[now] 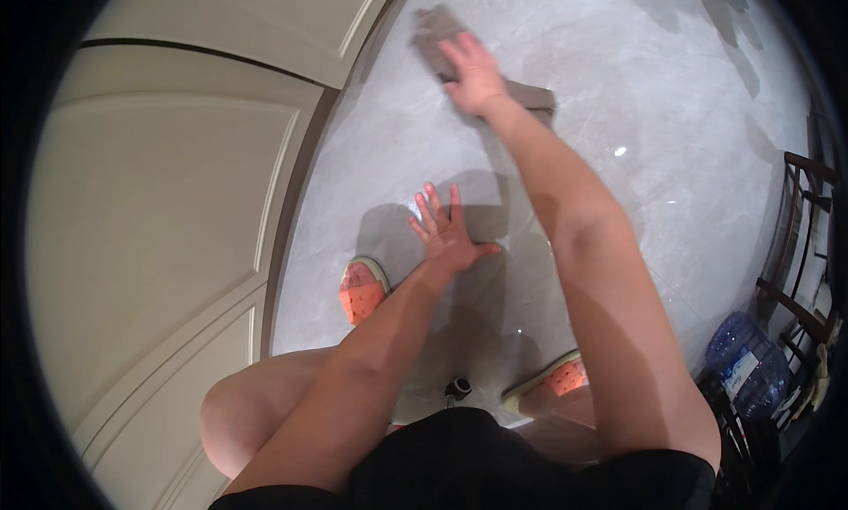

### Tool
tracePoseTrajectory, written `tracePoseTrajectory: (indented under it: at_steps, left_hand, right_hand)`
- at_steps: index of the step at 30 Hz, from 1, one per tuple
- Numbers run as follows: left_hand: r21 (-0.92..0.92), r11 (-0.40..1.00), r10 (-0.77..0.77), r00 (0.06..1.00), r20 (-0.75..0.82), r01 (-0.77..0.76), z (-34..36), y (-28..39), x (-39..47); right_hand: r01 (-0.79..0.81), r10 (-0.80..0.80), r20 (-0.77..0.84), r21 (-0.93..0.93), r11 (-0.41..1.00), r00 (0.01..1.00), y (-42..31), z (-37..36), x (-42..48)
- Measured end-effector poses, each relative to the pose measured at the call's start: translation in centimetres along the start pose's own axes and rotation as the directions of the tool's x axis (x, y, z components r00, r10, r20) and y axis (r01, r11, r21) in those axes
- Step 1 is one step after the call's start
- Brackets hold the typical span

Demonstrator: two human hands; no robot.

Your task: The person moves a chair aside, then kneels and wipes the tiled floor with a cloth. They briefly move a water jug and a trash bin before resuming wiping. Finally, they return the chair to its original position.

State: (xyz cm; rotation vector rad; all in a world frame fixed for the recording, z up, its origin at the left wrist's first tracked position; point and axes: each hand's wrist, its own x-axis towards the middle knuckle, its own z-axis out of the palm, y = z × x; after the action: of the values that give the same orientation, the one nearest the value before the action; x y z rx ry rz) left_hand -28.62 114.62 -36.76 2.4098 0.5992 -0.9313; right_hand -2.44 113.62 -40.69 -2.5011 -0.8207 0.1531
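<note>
A grey-brown cloth (434, 36), partly blurred, lies on the pale marbled floor (371, 159) ahead of me. My right hand (476, 76), arm stretched far forward, presses over its middle and holds it against the floor. Another part of what looks like the same cloth shows to the right of the wrist; the middle is hidden by the hand. Closer to me, my left hand (447, 238) is spread on the bare floor with fingers apart, holding nothing.
Cream cabinet doors (179, 179) above a dark plinth run along the left. My feet wear orange slippers (363, 301). At right stand a dark rack (795, 305) and a large blue plastic water bottle (748, 367). A small black-and-white round object (458, 387) is between my feet.
</note>
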Motion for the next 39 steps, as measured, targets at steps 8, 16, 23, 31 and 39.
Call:
tracePoseTrajectory:
  at_steps: [8, 16, 23, 31, 39]
  left_hand:
    - [0.125, 0.991, -0.063, 0.993, 0.098, 0.050, 0.4, 0.2, 0.7]
    - [-0.062, 0.994, 0.076, 0.988, -0.132, -0.085, 0.7, -0.4, -0.2]
    - [0.009, 0.998, 0.064, 0.987, -0.150, -0.063, 1.5, -0.2, 0.1]
    - [0.391, 0.899, 0.119, 0.968, 0.222, -0.200, -2.8, -1.4, -0.8]
    - [0.690, 0.468, 0.219, 0.829, 0.515, -0.552, -15.9, -1.1, -5.4]
  right_hand:
    - [0.385, -0.477, 0.431, 0.287, 0.877, 0.766, -10.6, 4.1, -6.8]
    - [0.411, -0.457, 0.225, 0.222, 0.884, 0.861, 0.3, -3.5, -9.5]
    - [-0.053, 0.047, 0.048, 0.145, 0.988, 0.998, 5.7, -8.2, -20.3]
    - [-0.117, 0.112, 0.035, 0.215, 0.970, 0.993, -2.7, -5.0, -33.9]
    - [-0.117, 0.030, 0.272, 0.308, 0.944, 0.962, -6.7, -5.6, -40.8]
